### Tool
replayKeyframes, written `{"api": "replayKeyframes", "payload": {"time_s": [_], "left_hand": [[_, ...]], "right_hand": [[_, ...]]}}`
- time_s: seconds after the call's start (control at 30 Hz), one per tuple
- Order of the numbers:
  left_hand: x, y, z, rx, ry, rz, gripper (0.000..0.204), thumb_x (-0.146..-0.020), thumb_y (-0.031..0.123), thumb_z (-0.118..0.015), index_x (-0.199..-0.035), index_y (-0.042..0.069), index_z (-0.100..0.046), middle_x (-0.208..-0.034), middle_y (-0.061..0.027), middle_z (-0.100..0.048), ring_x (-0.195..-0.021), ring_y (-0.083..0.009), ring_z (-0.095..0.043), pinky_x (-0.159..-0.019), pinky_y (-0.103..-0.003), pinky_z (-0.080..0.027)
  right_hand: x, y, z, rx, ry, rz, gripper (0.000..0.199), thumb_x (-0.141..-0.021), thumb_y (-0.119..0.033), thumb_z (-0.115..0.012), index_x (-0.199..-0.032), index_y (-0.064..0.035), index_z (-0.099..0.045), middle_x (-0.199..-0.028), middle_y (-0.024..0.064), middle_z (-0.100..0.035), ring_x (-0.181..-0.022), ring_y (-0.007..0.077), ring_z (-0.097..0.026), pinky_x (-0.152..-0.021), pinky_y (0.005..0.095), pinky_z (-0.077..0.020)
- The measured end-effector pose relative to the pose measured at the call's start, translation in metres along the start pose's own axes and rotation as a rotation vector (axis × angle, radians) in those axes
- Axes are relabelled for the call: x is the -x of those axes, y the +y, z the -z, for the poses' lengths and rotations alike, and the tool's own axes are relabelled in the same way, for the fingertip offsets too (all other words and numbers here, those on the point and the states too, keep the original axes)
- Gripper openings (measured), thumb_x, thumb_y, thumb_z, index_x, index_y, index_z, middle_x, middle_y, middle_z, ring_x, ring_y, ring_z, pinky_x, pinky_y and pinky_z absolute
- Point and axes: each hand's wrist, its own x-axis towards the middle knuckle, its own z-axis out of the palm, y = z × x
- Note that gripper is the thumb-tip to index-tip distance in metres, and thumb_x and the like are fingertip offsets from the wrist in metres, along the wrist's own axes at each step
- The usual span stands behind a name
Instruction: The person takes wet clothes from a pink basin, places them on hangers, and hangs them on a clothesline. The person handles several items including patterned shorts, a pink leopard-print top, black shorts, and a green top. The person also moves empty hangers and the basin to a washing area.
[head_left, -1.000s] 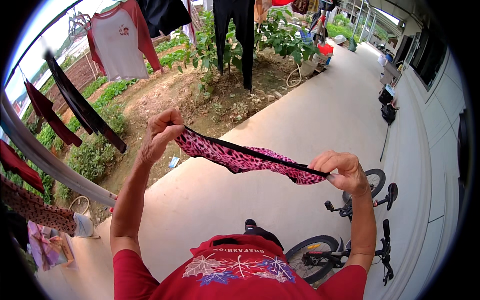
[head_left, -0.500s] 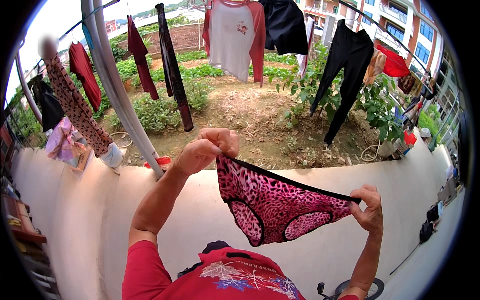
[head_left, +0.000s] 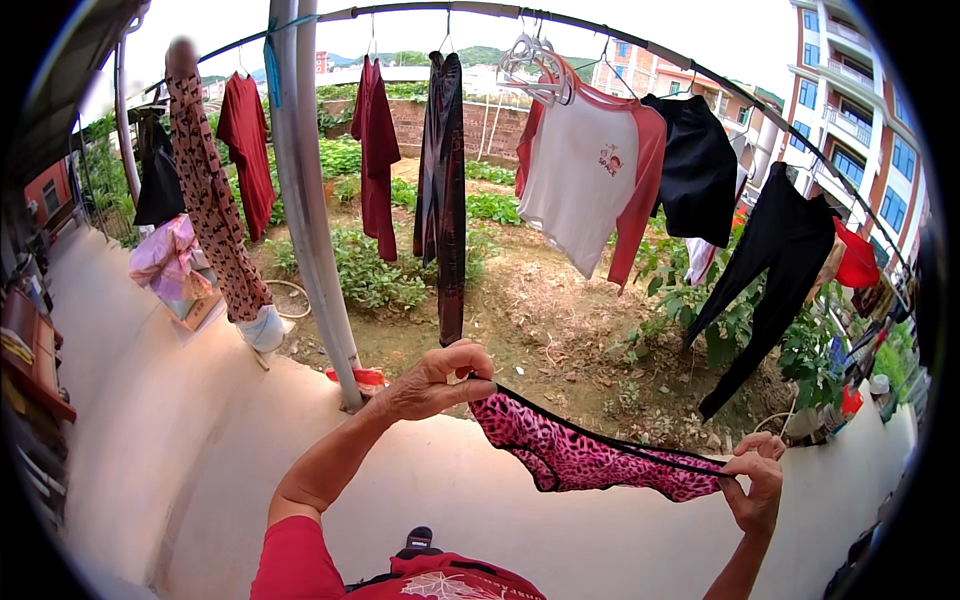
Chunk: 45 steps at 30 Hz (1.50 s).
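Note:
Between my two hands a pair of pink leopard-print underpants (head_left: pixel 590 455) with black trim is stretched sideways by its waistband. My left hand (head_left: pixel 440 380) pinches the waistband's left corner between thumb and fingers. The right corner is gripped in my right hand (head_left: pixel 757 482), which sits lower, so the band slopes down to the right. Below the band the cloth looks foreshortened, with one black-edged leg opening showing at the left. Beyond my hands, clothes hang from a long bar (head_left: pixel 690 60), among them a white shirt with red sleeves (head_left: pixel 585 165) and dark patterned trousers (head_left: pixel 440 190).
White hangers (head_left: pixel 540 70) are bunched on the bar beside the shirt. A metal post (head_left: pixel 312 200) rises left of my left arm. Black shorts (head_left: pixel 692 165), black leggings (head_left: pixel 770 270) and dark red garments (head_left: pixel 375 155) hang along the bar. A garden plot lies beyond the pale paving.
The view has tilted up, bringing the bar and hangers into sight. The underpants are still held at both corners, now with the lower cloth tipped away so less of it shows.

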Motion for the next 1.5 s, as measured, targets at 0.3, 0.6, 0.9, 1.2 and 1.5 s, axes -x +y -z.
{"api": "replayKeyframes", "payload": {"time_s": [0.3, 0.6, 0.9, 1.2, 1.5], "left_hand": [[0.005, -0.051, 0.094, -0.009, -0.216, 0.081, 0.016, -0.081, 0.019, -0.068, -0.081, 0.005, -0.059, -0.073, -0.0017, -0.052, -0.075, -0.0137, -0.049, -0.065, -0.029, -0.038], [-0.023, -0.101, 0.150, -0.420, 0.048, -0.027, 0.024, -0.069, 0.020, -0.075, -0.076, 0.006, -0.056, -0.076, -0.0050, -0.047, -0.075, -0.0216, -0.050, -0.062, -0.034, -0.041], [-0.010, -0.109, 0.169, -0.715, -0.052, -0.046, 0.028, -0.068, 0.020, -0.074, -0.069, 0.005, -0.050, -0.073, -0.0073, -0.043, -0.072, -0.0239, -0.049, -0.061, -0.035, -0.038], [-0.009, -0.067, 0.173, -0.160, 0.230, 0.082, 0.033, -0.070, 0.013, -0.075, -0.067, 0.004, -0.043, -0.075, -0.0010, -0.037, -0.072, -0.0131, -0.039, -0.064, -0.027, -0.031], [-0.039, -0.055, 0.151, 0.268, 0.256, 0.048, 0.027, -0.076, 0.004, -0.070, -0.065, 0.005, -0.045, -0.076, 0.0011, -0.038, -0.068, -0.0086, -0.037, -0.058, -0.023, -0.029]], "right_hand": [[-0.055, 0.036, -0.132, 0.231, -0.272, -0.194, 0.008, -0.069, -0.023, -0.067, -0.070, -0.0177, -0.061, -0.062, -0.0029, -0.056, -0.068, 0.0181, -0.053, -0.063, 0.0332, -0.0384], [-0.149, 0.029, -0.187, 0.063, -0.227, -0.073, 0.008, -0.068, -0.007, -0.065, -0.071, -0.0052, -0.058, -0.074, 0.0064, -0.058, -0.075, 0.0263, -0.057, -0.066, 0.0364, -0.0459], [-0.182, 0.041, -0.216, -0.292, -0.623, 0.018, 0.013, -0.072, -0.007, -0.066, -0.083, -0.0011, -0.064, -0.076, 0.0105, -0.062, -0.073, 0.0249, -0.060, -0.065, 0.0329, -0.0470], [-0.218, 0.075, -0.204, -0.911, -0.204, -0.137, 0.012, -0.069, -0.006, -0.063, -0.076, 0.0039, -0.059, -0.068, 0.0049, -0.059, -0.059, 0.0133, -0.053, -0.054, 0.0258, -0.0397], [-0.249, 0.099, -0.227, -1.004, -0.329, -0.194, 0.022, -0.076, -0.015, -0.068, -0.079, 0.0035, -0.057, -0.091, 0.0088, -0.058, -0.073, 0.0106, -0.052, -0.061, 0.0227, -0.0391]]}}
